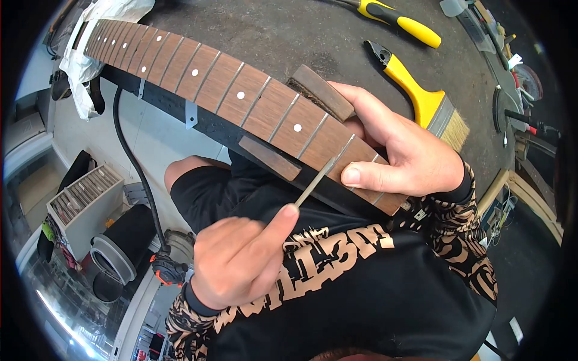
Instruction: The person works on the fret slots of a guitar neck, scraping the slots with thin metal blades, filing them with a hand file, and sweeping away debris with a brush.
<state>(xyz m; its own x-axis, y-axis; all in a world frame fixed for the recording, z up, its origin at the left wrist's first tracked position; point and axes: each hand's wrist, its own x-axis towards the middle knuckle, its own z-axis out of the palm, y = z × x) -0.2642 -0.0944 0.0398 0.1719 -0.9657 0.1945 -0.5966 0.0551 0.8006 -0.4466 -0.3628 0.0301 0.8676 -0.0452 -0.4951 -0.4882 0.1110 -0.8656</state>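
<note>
A guitar neck [226,81] with a brown fretboard, metal frets and white dot inlays runs diagonally from the upper left to the middle. My right hand [409,147] is closed around its near end, thumb pressed on the fretboard, other fingers mostly hidden beyond the far edge. Closed on a thin metal file [314,186], my left hand [244,259] lays one finger along it. The file's tip lies on the fretboard beside a fret, left of my right thumb. One brown wooden block [323,91] touches my right fingers; a second wooden strip [271,158] sits along the near edge.
On the dark workbench [253,30] lie a yellow-handled brush [421,96] and a yellow-and-black handled tool [403,24]. White crumpled wrapping [81,69] surrounds the neck's far end. Lower left are a black hose [129,144], a box of slotted items [84,192] and a black bin [123,240].
</note>
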